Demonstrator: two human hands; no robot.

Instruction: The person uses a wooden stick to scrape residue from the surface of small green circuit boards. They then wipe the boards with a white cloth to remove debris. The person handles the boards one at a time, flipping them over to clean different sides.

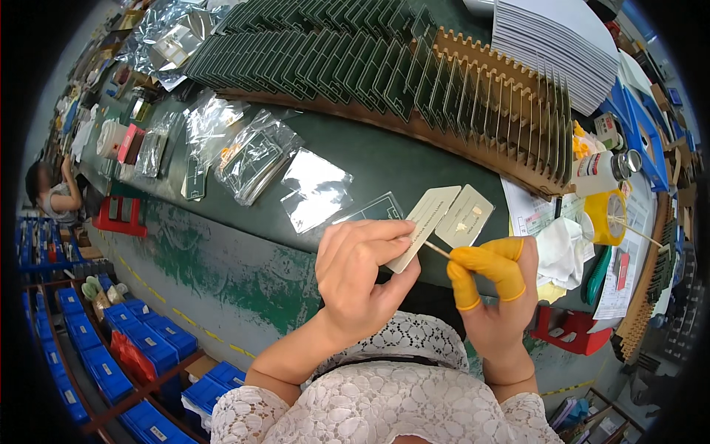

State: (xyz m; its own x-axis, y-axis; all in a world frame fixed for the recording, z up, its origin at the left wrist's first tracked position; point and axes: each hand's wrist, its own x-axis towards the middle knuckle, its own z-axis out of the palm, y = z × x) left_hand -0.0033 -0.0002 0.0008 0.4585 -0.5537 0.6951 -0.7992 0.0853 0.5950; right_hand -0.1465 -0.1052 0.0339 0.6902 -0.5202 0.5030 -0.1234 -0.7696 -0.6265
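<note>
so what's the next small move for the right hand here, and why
Probably a light stroke of the thin stick along the pale card: the left hand grips the card, and the right hand holds the stick with its tip at or very near the card, though actual contact is hard to tell.

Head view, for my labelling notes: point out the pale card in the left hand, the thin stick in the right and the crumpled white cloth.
Pale card (pixel 433 215): head view, middle of its face.
Thin stick (pixel 437 250): head view, middle of its shaft.
White cloth (pixel 560 254): head view, its crumpled middle.
</note>
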